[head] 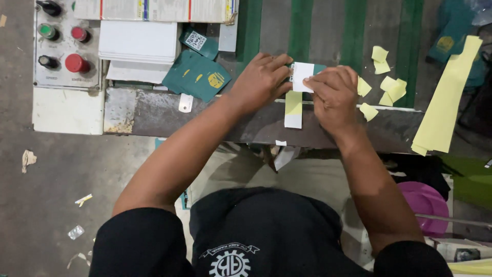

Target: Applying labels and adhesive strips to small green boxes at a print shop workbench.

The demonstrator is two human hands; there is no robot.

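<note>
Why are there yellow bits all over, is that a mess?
Yes, a little. Small yellow paper scraps lie scattered on the green-striped belt, right of the right hand. More paper scraps litter the floor. Both hands, the left hand too, pinch a white label.

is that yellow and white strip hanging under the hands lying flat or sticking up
Flat. The strip lies against the grey table edge, its yellow part uppermost and white end lowest, running down from the white label that both hands pinch.

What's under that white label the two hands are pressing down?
A dark green card shows at the white rectangular label's right edge; a pale yellow backing strip hangs below. Left hand and right hand cover the rest.
</note>
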